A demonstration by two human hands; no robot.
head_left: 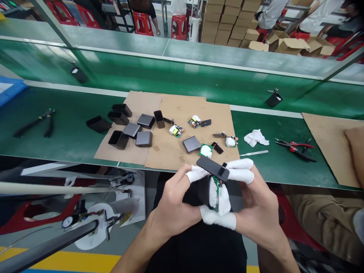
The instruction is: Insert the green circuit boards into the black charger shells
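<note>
My left hand [173, 203] is closed around a dark grey charger housing [201, 191], with white covers on the fingertips. My right hand [257, 201], also in white fingertip covers, grips a green circuit board with white filler [223, 200] at the housing's open end. How far the board sits inside is hidden. A flat black end cap [212, 168] hangs on the board's upper side, touched by fingers of both hands. Just beyond, on cardboard, lie another circuit board [206, 151] with a small black cap [217, 148] and a grey housing [191, 144].
Several housings [118, 139] stand and lie at the left of the cardboard sheet [167, 155]. More boards [176, 131] lie on it. Black pliers [35, 123] are far left; red-handled pliers [297, 148] and crumpled white tissue [256, 137] are right. A person's leg [313, 216] is close on the right.
</note>
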